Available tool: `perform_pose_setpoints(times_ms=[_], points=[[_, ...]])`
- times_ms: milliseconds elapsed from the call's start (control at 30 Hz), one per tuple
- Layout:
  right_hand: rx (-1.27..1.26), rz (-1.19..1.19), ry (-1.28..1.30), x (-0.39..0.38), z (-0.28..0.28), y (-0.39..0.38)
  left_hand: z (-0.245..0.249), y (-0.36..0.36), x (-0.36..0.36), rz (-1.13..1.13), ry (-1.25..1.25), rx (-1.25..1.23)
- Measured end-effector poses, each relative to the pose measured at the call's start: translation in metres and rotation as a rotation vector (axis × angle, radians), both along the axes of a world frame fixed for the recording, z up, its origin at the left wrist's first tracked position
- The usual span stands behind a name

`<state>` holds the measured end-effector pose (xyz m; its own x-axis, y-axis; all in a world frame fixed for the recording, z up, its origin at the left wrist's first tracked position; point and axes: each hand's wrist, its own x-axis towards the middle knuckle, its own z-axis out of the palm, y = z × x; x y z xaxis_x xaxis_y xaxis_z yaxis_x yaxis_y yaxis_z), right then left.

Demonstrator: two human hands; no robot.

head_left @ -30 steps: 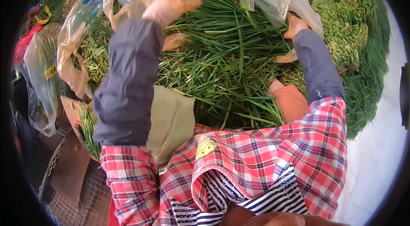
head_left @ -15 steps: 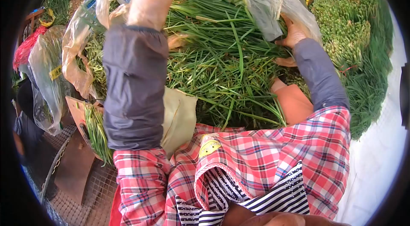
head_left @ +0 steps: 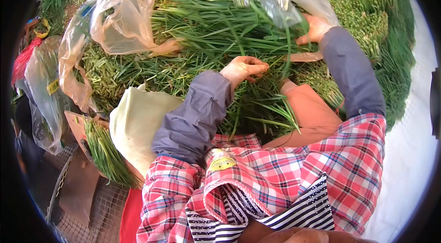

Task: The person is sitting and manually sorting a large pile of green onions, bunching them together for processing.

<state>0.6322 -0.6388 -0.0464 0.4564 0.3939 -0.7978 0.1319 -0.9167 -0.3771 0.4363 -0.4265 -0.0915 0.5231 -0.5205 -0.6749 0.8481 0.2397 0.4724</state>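
Note:
My left hand [head_left: 244,69] is closed in a pinch above the loose green stalks; what is between its fingertips is too small to name. At the right, my right hand [head_left: 316,29] grips the edge of a clear plastic bag [head_left: 123,22], beside long green leaves. Inside the wide bag mouth lies a thick bundle of these long leaves [head_left: 206,22]. Short cut stalks [head_left: 103,70] spread below it. Some loose leaves [head_left: 271,110] hang near my bent leg [head_left: 312,110].
Piled green bunches [head_left: 363,8] stand at the right beside a white sheet [head_left: 413,82]. To the left are a pale cloth [head_left: 140,119], a small bunch on a board [head_left: 108,155], another filled plastic bag [head_left: 43,91], a red net [head_left: 23,59] and wire mesh [head_left: 108,206].
My left hand has come down and right from the bag's upper left rim, letting it go. The bag mouth now lies wider round the leaves, and my right hand has shifted slightly up.

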Motion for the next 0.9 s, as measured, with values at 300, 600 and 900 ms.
perform_pose_setpoints(times_ms=[300, 600, 900], points=[[0.129, -0.117, -0.078, 0.027, -0.030, -0.021, -0.012, 0.005, -0.010, 0.183, -0.010, -0.264], [0.441, -0.572, 0.251, 0.008, 0.025, -0.002, 0.012, -0.024, 0.020, 0.513, -0.069, -0.562], [-0.247, 0.296, -0.051, -0.091, 0.055, 0.090, -0.019, -0.028, 0.034, 0.821, 0.183, -0.447]])
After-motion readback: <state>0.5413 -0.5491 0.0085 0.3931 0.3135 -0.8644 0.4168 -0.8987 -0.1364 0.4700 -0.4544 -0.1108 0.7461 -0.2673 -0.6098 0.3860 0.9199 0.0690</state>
